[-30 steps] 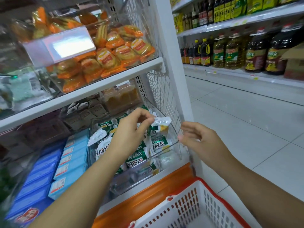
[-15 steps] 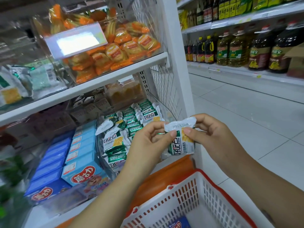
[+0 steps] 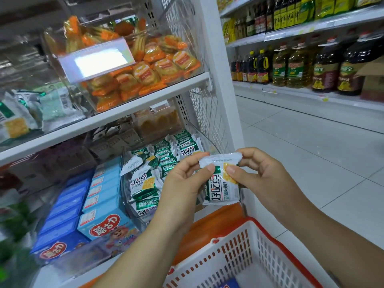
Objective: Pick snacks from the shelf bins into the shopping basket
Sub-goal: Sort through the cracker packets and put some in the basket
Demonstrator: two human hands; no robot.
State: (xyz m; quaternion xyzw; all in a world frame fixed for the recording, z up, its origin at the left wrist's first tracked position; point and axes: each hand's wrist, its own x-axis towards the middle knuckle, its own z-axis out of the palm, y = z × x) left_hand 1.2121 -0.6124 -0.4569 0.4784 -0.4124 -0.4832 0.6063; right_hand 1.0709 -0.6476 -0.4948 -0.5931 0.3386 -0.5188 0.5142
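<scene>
Both hands meet in front of the shelf, sharing one snack packet (image 3: 223,183). The left hand (image 3: 182,183) has its fingers curled, thumb tip pressed on the packet's upper left front just under the top seal, the other fingers wrapped behind it. The right hand (image 3: 261,179) pinches the upper right part, its thumb flat on the yellow patch of the wrapper and its fingers bent over the crimped top edge. Neither hand is spread wide; both are closed down onto the wrapper.

The packet is white and green with a yellow picture, hanging upright between the two hands with its lower edge free. It sits just in front of the clear bin (image 3: 133,196) on the lower shelf, where many more of the same green-and-white packets (image 3: 145,183) are heaped. Below the hands, toward the right, is the white shopping basket (image 3: 249,246) with a red rim; the packet is above it and slightly to its left, not inside.

Left of the bin stand blue boxes (image 3: 99,204) in a row. On the shelf above, another clear bin holds orange-wrapped snacks (image 3: 149,73). Across the aisle, bottles of cooking oil (image 3: 297,67) line the far shelves.
</scene>
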